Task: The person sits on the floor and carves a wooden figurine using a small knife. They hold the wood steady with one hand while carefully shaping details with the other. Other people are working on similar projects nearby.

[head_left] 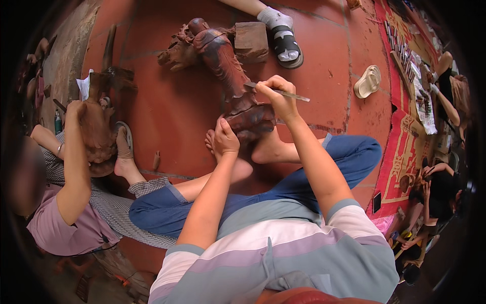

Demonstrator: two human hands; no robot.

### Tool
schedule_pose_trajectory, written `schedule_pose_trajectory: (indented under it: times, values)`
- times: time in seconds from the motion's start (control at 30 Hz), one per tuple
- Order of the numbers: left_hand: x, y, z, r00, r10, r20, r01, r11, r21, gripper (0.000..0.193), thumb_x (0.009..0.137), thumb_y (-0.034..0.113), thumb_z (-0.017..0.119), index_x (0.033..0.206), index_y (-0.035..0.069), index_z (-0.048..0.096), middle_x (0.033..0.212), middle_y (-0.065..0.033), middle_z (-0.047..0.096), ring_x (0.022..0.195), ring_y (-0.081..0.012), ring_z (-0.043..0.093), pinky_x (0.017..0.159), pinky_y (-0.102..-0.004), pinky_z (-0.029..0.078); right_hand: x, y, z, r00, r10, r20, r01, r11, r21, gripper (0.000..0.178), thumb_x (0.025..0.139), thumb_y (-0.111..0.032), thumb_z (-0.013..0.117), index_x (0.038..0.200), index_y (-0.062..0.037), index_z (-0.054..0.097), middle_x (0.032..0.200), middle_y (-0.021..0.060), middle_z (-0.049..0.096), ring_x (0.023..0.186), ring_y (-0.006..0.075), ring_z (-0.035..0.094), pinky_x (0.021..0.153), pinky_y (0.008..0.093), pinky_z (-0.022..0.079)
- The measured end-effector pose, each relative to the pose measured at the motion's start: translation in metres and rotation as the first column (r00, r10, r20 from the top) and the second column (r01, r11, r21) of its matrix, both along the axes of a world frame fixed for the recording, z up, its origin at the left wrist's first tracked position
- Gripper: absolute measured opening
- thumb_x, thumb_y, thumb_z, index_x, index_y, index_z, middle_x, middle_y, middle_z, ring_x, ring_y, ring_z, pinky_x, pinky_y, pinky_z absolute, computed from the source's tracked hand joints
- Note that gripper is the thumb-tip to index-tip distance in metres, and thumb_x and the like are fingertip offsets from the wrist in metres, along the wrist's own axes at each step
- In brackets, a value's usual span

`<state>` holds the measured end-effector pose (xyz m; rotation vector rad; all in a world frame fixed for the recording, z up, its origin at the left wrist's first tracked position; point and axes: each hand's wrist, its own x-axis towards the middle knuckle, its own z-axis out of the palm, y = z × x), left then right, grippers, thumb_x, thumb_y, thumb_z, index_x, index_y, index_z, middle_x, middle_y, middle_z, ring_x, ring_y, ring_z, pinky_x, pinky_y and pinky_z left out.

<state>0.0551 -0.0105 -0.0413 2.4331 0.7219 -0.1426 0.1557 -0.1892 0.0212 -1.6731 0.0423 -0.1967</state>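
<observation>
Hands meet on a dark reddish wooden figure carving (223, 66) lying on the red tiled floor (167, 111) at upper centre of the frame, its base braced between the person's bare feet (268, 149). The left hand (225, 138) curls closed over the base of the carving. The right hand (277, 96) pinches a slim chisel (281, 91) like a pen, its tip set against the carving's middle. At left, another person's hand (75, 109) rests on a second brown carving (98, 131). A pale sandal (368, 81) lies at upper right, near a patterned red mat (400, 152).
</observation>
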Motion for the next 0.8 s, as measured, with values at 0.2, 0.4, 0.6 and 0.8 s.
schedule_pose_trajectory:
  times: [0.2,0.4,0.6,0.8]
  values:
    - [0.000,-0.001,-0.001,0.999,0.035,0.020,-0.035,0.999,0.017,0.059,0.100,0.055,0.021,0.128,0.023,0.063,0.110,-0.0244,0.062,0.115,-0.0428,0.049,0.101,-0.0550,0.032,0.011,0.014,0.008,0.993,-0.116,0.017,0.116,0.993,0.000,0.014,0.076,-0.012,0.075,0.072,0.0013,0.070,0.071,0.0071,0.066,0.063,0.0107,0.062,0.059,0.0265,0.048]
    - [0.000,0.000,-0.004,0.999,0.031,0.022,-0.030,0.997,-0.072,0.062,0.100,0.057,0.018,0.130,0.024,0.062,0.115,-0.0239,0.060,0.115,-0.0421,0.050,0.102,-0.0552,0.032,0.020,0.001,0.033,0.979,0.039,-0.201,-0.013,0.991,0.132,0.012,0.076,-0.011,0.075,0.072,0.0006,0.070,0.072,0.0067,0.066,0.060,0.0116,0.060,0.055,0.0266,0.046]
    - [0.004,0.003,-0.008,0.999,0.038,0.028,-0.036,0.998,-0.042,0.064,0.099,0.058,0.018,0.131,0.024,0.061,0.116,-0.0242,0.060,0.116,-0.0424,0.049,0.102,-0.0555,0.032,0.003,0.003,0.009,0.999,-0.037,0.010,0.037,0.998,-0.043,0.013,0.074,-0.011,0.077,0.074,0.0009,0.071,0.073,0.0081,0.067,0.063,0.0124,0.063,0.057,0.0273,0.048]
    - [0.000,0.005,-0.010,1.000,0.024,-0.005,-0.024,0.998,-0.064,0.064,0.099,0.059,0.017,0.132,0.025,0.060,0.114,-0.0243,0.060,0.115,-0.0424,0.050,0.102,-0.0552,0.032,0.012,0.014,0.018,0.995,-0.099,0.008,0.099,0.995,0.001,0.013,0.074,-0.012,0.074,0.071,0.0002,0.070,0.066,0.0064,0.065,0.059,0.0113,0.061,0.053,0.0275,0.047]
